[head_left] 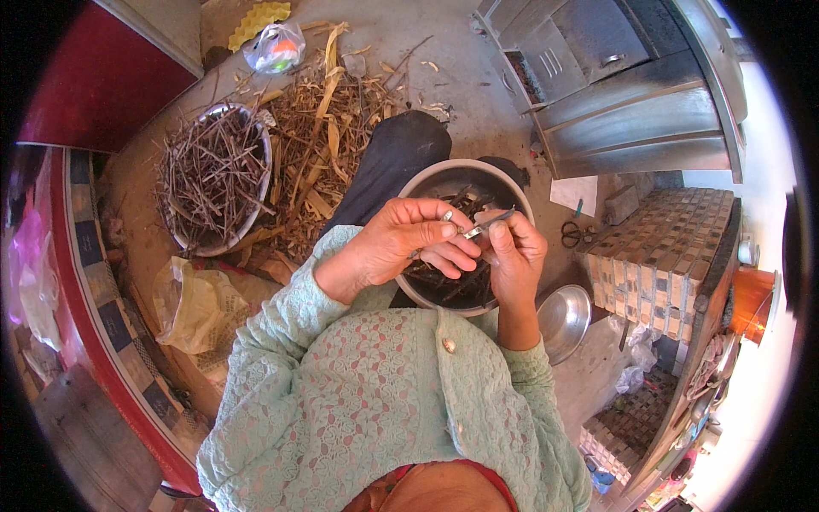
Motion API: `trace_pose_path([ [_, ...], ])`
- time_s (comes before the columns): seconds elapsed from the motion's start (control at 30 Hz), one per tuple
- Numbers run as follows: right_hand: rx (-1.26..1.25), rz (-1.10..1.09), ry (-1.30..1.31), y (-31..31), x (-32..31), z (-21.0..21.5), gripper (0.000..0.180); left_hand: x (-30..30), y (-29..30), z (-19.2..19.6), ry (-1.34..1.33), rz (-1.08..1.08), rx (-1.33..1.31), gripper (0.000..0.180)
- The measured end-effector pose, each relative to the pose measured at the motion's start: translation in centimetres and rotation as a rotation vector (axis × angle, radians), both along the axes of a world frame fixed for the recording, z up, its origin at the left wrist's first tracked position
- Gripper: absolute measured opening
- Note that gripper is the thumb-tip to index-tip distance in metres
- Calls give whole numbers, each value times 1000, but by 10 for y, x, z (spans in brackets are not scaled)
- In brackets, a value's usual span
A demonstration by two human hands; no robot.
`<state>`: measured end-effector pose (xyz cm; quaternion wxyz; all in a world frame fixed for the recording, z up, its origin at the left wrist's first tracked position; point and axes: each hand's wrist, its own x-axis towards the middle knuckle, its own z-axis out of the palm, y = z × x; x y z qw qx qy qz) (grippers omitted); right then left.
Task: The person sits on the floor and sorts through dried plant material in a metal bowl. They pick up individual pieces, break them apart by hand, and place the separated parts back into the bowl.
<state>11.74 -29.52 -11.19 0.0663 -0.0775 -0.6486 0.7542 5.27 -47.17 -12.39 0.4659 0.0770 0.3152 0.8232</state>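
My left hand (408, 241) and my right hand (514, 254) meet over a grey bowl (424, 179) on my lap. The bowl holds several dark stems. My right hand grips a small knife (488, 224) with its blade pointing up and to the right. My left hand pinches a thin dark stem (432, 249) against the blade; most of the stem is hidden by my fingers. Both forearms wear pale green knitted sleeves.
A metal basin (215, 177) full of dark twigs sits on the floor at the left, beside a heap of dry husks and stalks (328, 136). A crumpled plastic bag (198, 305), an empty steel bowl (563, 317), scissors (573, 232), a tiled counter (670, 247) and a metal cabinet (627, 85) surround me.
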Motion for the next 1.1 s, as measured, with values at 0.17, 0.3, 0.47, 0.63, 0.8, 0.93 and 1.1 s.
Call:
trace_pose_path([
  [0.17,-6,25,12,1,1,0,22,0,-1,0,-3,-8,14,25],
  [0.3,-24,33,7,2,1,0,23,0,-1,-1,-6,-9,10,25],
  [0.47,-19,26,-5,0,0,1,24,0,-2,0,-11,-6,17,25],
  [0.63,-62,25,-21,-1,-2,1,25,-1,-3,1,-13,-11,16,25],
  [0.8,-155,52,-34,1,-2,-2,24,-1,-4,2,-17,-17,4,25],
  [0.93,-220,70,-29,-1,-3,-1,22,1,-4,2,-50,6,12,26],
  [1.1,-224,39,-51,-1,-3,-1,21,4,-3,2,-266,72,119,32],
])
